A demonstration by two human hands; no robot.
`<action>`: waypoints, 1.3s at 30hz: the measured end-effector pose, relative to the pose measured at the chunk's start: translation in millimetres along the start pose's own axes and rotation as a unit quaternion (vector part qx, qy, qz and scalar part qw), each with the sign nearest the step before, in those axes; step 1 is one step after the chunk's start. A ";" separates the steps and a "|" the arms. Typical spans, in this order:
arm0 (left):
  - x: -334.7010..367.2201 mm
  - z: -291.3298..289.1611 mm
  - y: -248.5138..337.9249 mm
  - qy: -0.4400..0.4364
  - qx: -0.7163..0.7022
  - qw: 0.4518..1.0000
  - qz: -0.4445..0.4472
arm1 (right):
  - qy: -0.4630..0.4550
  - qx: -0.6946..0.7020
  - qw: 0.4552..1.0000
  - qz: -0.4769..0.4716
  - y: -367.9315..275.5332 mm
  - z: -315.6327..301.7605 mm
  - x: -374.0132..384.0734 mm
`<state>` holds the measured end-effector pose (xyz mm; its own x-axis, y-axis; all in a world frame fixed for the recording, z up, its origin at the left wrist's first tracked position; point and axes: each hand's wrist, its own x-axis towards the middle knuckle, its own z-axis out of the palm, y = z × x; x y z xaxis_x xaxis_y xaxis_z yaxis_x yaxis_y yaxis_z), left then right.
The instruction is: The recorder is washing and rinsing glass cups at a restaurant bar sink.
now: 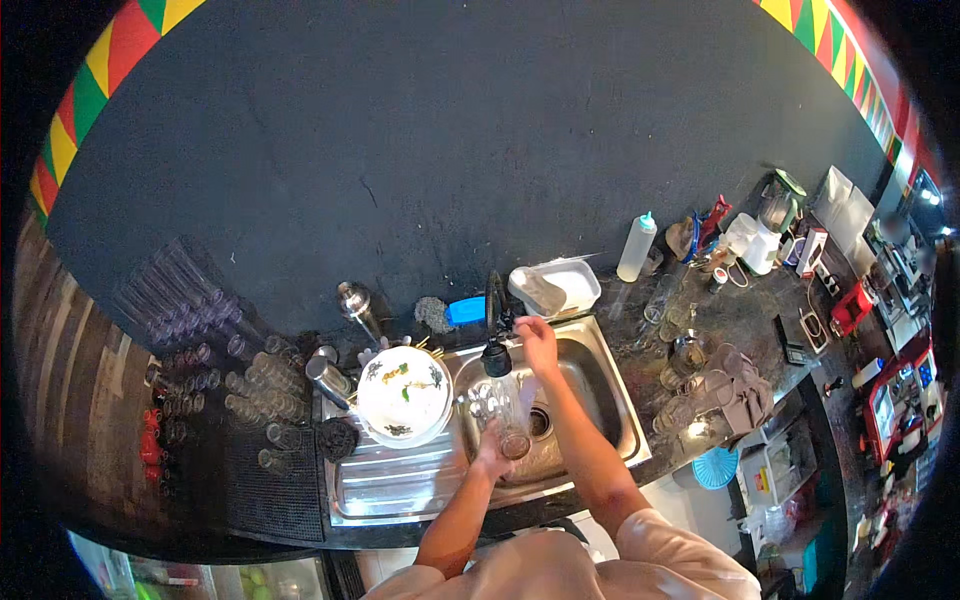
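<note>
My left hand (pixel 490 457) is closed around a clear drinking glass (pixel 513 410), held tilted over the sink basin (pixel 590 370) below the spout. The black tap (pixel 495 355) arches over the basin's far left side. My right hand (pixel 538 342) is at the tap's right side, its fingers curled at the handle, which they partly hide. Whether water is running is hard to tell. A stack of white patterned bowls (pixel 405 395) stands on the steel drainboard (pixel 400 490), left of the glass.
Upturned glasses (pixel 265 385) crowd the left counter. Behind the sink are a metal shaker (pixel 358 303), a blue sponge (pixel 466 311) and a white tub (pixel 575 285). To the right stand a squeeze bottle (pixel 636 248), more glassware (pixel 685 405), a grey cloth (pixel 742 385) and a blender (pixel 770 235).
</note>
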<state>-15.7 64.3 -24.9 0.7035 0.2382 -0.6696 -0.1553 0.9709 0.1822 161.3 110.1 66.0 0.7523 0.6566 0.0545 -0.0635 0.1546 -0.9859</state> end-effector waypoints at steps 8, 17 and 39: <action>-15.7 -14.5 -33.1 0.063 -0.023 0.997 0.026 | -0.088 -0.559 0.817 -0.116 53.6 4.5 27.0; -9.1 1.8 -36.1 0.072 -0.068 0.991 0.094 | -0.134 -0.564 0.783 -0.226 78.2 3.5 63.3; 3.6 46.3 -41.6 -0.002 -0.070 0.982 0.177 | -0.225 -0.522 0.822 0.044 -36.5 -62.6 193.8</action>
<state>25.4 23.6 -1.5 0.5911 0.5623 -0.5783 -0.4853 0.8206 0.3018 350.4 185.5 102.6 0.4417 0.8738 -0.2033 0.6688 -0.4718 -0.5746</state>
